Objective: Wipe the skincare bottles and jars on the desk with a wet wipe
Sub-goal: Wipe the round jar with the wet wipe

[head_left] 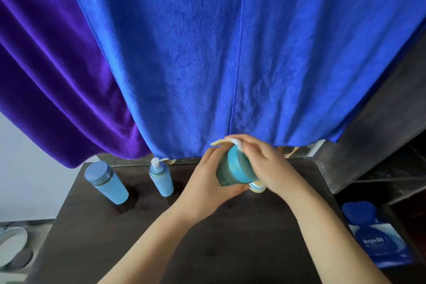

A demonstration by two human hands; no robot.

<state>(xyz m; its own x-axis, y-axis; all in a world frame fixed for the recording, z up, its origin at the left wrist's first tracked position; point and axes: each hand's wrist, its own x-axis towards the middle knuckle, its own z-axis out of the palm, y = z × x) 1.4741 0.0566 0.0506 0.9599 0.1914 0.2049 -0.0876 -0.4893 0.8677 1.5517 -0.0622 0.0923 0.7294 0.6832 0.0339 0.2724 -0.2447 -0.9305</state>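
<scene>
Above the counter, your left hand curls its fingers round a teal jar, held tilted with its lid on, so you cannot tell what is inside. Your right hand pinches a white wipe against the jar's upper end, fingers pressed together. Just below your right fingers a small white jar peeks out on the counter. Well left of your left fingers stand a pump bottle and a capped blue bottle, both closed. Behind your fingers hangs a blue towel.
</scene>
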